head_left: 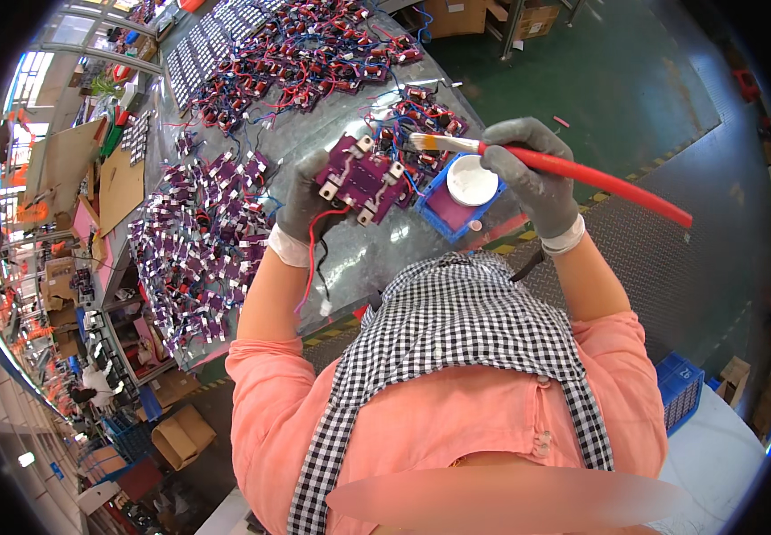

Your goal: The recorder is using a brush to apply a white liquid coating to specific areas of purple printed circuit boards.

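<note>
My left hand [303, 198], in a grey glove, grips a purple circuit board [363, 181] by its left edge. Metal tabs stick out at the board's corners, and red and black wires hang from it. In my gloved right hand [537, 174] is a paintbrush [599, 181] with a long red handle. Its pale bristles point left, close to the board's upper right; whether they touch it I cannot tell. Below the brush, a round white dish [473, 181] sits in a blue plastic tray [446, 223] at the table's edge.
Many purple boards [198, 241] lie heaped on the table's left. Another pile with red and blue wires [305, 62] covers the far side, beside rows of small pale parts [216, 40]. A smaller cluster [430, 116] is behind the tray. A blue crate [681, 392] stands at my right.
</note>
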Motion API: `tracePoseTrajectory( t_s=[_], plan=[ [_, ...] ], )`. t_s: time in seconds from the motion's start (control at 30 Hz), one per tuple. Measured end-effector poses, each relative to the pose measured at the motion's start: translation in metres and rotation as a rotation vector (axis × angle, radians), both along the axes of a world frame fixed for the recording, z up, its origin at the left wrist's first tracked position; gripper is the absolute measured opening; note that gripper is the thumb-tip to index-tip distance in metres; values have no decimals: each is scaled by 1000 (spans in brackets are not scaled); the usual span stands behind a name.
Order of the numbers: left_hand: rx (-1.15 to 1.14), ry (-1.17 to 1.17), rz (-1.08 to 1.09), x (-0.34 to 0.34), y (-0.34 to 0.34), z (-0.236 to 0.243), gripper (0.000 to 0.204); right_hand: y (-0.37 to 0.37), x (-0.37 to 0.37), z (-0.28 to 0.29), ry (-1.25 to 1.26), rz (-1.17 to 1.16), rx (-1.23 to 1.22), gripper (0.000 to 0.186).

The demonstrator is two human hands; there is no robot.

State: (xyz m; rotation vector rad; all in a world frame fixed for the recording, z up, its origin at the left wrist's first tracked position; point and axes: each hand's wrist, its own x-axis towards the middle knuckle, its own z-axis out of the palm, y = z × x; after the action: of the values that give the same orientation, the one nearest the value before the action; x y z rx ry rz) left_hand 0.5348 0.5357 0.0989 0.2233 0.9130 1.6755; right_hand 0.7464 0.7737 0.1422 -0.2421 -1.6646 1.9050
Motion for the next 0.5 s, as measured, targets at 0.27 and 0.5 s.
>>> tracePoseTrajectory(
  t_s=[0.27,0.5],
  plan=[
    [28,58,-172,20,3,20,46,0,-30,4,43,271,149,12],
    [-178,138,198,39,8,10,43,2,-38,-10,38,185,76,9]
  ],
)
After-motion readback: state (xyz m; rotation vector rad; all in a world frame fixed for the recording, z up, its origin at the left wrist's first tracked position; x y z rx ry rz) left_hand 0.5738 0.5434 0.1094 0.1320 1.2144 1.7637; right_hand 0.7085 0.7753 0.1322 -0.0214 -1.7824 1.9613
